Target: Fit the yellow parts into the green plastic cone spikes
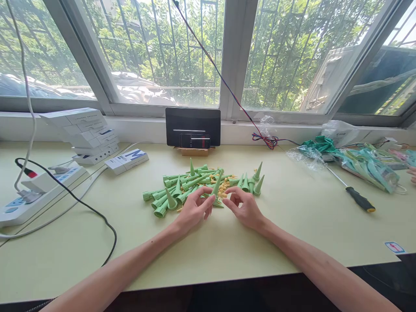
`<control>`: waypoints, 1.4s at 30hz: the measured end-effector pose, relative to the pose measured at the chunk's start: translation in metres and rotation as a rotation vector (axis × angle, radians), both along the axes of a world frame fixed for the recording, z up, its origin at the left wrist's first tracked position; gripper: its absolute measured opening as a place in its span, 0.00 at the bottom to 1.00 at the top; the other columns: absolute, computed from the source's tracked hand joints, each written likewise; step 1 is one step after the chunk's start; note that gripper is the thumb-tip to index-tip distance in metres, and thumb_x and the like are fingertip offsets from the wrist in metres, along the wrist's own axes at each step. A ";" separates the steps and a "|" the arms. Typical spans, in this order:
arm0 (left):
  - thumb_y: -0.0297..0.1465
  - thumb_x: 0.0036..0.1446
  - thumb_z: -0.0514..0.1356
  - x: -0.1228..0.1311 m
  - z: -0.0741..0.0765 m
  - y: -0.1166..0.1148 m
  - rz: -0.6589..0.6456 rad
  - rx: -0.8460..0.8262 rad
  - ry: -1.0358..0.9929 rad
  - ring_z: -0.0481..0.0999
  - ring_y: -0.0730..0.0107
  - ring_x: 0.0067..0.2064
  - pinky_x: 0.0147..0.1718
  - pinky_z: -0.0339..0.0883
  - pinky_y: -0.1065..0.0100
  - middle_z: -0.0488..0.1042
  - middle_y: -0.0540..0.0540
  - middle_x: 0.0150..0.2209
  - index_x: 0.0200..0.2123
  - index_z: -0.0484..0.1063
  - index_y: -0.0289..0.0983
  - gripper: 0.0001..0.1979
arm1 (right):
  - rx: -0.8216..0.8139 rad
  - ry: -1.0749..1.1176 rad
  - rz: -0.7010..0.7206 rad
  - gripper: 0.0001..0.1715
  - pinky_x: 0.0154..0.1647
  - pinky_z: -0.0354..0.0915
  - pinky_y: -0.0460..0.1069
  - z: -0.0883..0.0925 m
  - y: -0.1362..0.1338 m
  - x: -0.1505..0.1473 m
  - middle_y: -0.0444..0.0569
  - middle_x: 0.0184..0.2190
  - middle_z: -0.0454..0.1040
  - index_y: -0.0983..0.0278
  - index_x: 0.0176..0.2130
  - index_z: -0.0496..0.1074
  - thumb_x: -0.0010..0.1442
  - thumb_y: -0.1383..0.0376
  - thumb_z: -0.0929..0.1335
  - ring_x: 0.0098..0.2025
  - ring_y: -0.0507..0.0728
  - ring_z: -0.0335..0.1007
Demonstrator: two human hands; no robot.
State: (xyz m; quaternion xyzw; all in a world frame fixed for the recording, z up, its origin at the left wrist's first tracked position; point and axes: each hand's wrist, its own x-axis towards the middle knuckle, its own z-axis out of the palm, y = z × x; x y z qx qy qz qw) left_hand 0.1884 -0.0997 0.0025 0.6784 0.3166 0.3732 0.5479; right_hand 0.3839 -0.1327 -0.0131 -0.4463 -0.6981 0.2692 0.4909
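Left hand [196, 208] pinches 1 green cone [217, 184], tip up, at the pile's front edge; right hand [247, 210] curls beside yellow pieces [224, 187], finger gap narrow, can't tell whether gripping 1.

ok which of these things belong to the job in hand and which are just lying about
Seems in use:
green cone in the left hand
other green cones
small yellow pieces

Seems just lying about:
screwdriver
white boxes
power strip
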 end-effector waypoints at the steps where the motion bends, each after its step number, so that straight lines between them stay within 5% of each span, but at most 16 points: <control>1: 0.41 0.63 0.58 0.000 0.000 0.000 0.001 0.001 0.001 0.65 0.76 0.20 0.21 0.61 0.72 0.65 0.55 0.19 0.42 0.65 0.37 0.13 | 0.004 -0.001 0.000 0.12 0.23 0.55 0.45 -0.001 0.000 0.000 0.37 0.19 0.59 0.65 0.42 0.67 0.63 0.58 0.66 0.21 0.49 0.55; 28: 0.41 0.62 0.59 0.000 -0.004 0.001 -0.034 -0.025 0.019 0.64 0.76 0.20 0.20 0.60 0.73 0.66 0.54 0.20 0.45 0.65 0.36 0.15 | 0.001 -0.086 -0.024 0.21 0.23 0.50 0.46 -0.005 0.004 0.003 0.39 0.18 0.56 0.64 0.29 0.68 0.68 0.57 0.59 0.20 0.49 0.48; 35: 0.41 0.62 0.58 0.000 0.002 -0.001 0.001 -0.006 0.028 0.65 0.75 0.20 0.21 0.61 0.72 0.67 0.54 0.20 0.42 0.66 0.36 0.14 | -0.036 -0.026 0.000 0.13 0.22 0.52 0.45 -0.002 0.002 0.000 0.36 0.17 0.57 0.64 0.41 0.67 0.65 0.56 0.64 0.19 0.49 0.51; 42: 0.42 0.62 0.58 0.000 0.001 -0.001 0.000 -0.006 0.026 0.65 0.75 0.20 0.21 0.60 0.72 0.68 0.53 0.21 0.42 0.66 0.36 0.15 | -0.017 -0.034 -0.002 0.12 0.22 0.53 0.45 -0.003 0.002 0.000 0.35 0.17 0.55 0.64 0.41 0.67 0.65 0.58 0.64 0.19 0.49 0.51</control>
